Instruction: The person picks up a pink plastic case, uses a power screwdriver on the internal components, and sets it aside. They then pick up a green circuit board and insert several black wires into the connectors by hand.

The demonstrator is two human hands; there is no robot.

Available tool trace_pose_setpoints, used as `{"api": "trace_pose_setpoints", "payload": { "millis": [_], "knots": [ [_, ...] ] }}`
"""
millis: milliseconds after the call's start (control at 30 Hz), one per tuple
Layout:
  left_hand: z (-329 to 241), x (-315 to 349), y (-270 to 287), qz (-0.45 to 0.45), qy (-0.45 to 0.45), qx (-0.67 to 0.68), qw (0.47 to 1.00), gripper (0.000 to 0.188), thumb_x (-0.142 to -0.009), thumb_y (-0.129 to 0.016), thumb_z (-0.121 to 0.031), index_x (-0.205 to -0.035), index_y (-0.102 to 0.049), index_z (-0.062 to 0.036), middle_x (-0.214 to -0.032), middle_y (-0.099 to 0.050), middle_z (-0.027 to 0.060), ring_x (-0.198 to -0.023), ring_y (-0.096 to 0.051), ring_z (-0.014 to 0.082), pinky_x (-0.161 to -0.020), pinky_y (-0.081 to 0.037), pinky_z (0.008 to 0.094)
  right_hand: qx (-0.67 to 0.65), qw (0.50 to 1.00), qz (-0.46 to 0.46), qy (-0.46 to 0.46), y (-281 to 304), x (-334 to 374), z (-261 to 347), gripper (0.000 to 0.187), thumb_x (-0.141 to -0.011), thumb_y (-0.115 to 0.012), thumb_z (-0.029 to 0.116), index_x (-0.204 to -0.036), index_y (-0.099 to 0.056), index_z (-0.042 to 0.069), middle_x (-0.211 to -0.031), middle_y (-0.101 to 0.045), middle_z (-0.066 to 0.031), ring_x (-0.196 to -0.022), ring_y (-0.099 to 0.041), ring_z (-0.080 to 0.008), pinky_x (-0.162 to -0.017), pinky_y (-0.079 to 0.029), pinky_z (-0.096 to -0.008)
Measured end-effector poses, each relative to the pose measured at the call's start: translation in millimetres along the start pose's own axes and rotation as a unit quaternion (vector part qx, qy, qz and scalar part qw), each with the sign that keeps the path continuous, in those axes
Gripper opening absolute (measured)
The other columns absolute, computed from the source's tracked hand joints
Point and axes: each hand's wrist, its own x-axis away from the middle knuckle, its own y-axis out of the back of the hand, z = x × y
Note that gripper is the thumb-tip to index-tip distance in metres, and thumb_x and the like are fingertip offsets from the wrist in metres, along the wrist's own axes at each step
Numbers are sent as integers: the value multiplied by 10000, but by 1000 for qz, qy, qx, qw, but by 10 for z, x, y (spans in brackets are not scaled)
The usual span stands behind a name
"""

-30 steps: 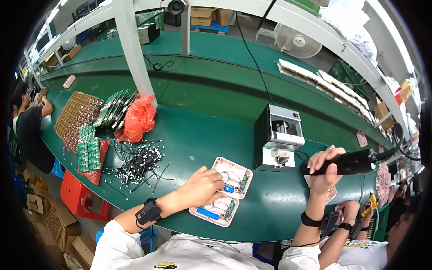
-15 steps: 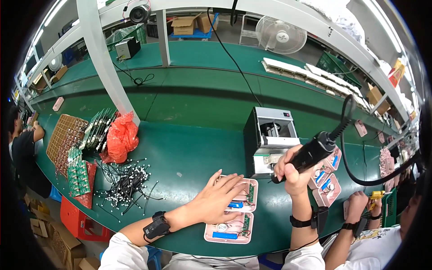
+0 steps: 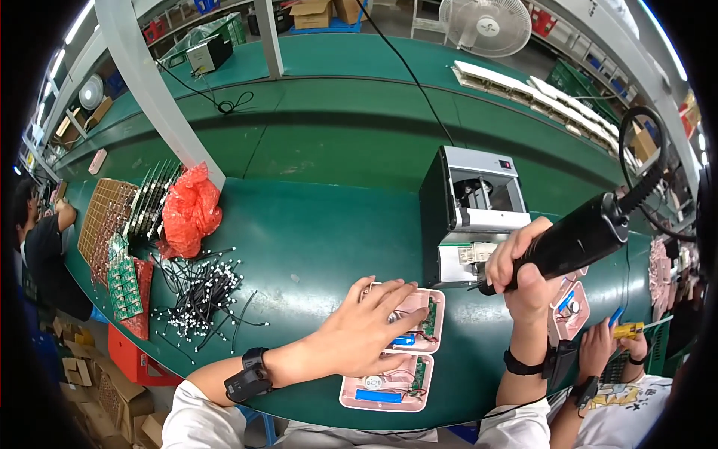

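Note:
My left hand (image 3: 355,325) lies open, fingers spread, over a pink plastic housing (image 3: 435,299) and partly hides it. A second pink housing (image 3: 344,395) is just nearer to me, beneath the thumb side. Inside the nearer one are a blue battery (image 3: 378,396), a green circuit board and thin wires. My right hand (image 3: 523,273) is wrapped round a black corded electric screwdriver (image 3: 580,233), tilted with its tip low and to the left. That tip is beside the front of a grey-and-black screw feeder (image 3: 490,219); whether they touch I cannot tell.
Black cables with white ends (image 3: 202,295) are heaped at left, near green circuit boards (image 3: 126,288) and a red plastic bag (image 3: 191,209). More pink housings (image 3: 572,318) sit beyond my right arm. At right, a co-worker's hands (image 3: 598,348) hold a yellow tool (image 3: 628,330).
The view has shifted and the feeder appears larger. My right hand has brought the screwdriver's tip closer to the feeder's front. My left hand stays over the housings.

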Motion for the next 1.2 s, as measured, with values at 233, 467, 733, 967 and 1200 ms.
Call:
{"api": "trace_pose_setpoints", "payload": {
  "millis": [233,467,733,967,1200],
  "knots": [
    [-66,-40,29,-13,19,-2,1000,707,-882,-773,-506,-1444,-614,-107,-1524,-498,263,-1427,-464,405,-1145,-342,617,57,991,14,118,-8,-22,228,546,-919,-837,447,-1023,-474,52,-700,-555,-47,-542,-525,-151,-534,-460,-298],
    [-113,-45,23,-5,36,-9,999,684,-874,-778,-487,-1419,-632,-100,-1533,-497,259,-1414,-468,393,-1134,-352,587,7,998,27,56,97,-42,120,538,-917,-840,434,-1031,-477,53,-718,-569,-46,-562,-552,-156,-554,-486,-308],
    [-70,-33,-18,-24,34,13,999,701,-864,-783,-502,-1421,-640,-101,-1534,-496,247,-1411,-459,395,-1137,-327,579,-87,990,105,28,-142,77,84,550,-898,-872,421,-1028,-479,59,-712,-572,-40,-569,-556,-152,-550,-493,-311],
    [-87,-49,7,-8,32,7,999,714,-866,-786,-493,-1428,-630,-81,-1542,-497,257,-1420,-452,390,-1141,-329,569,-14,997,78,18,-191,173,-387,530,-914,-860,401,-1036,-485,47,-697,-559,-34,-585,-552,-133,-551,-498,-290],
    [-76,-35,-7,-5,35,5,999,714,-862,-790,-488,-1426,-630,-81,-1544,-498,256,-1421,-452,389,-1144,-328,568,24,992,119,29,-103,172,-489,540,-906,-867,404,-1034,-491,39,-694,-561,-39,-570,-551,-140,-544,-488,-285]
  ]
}}
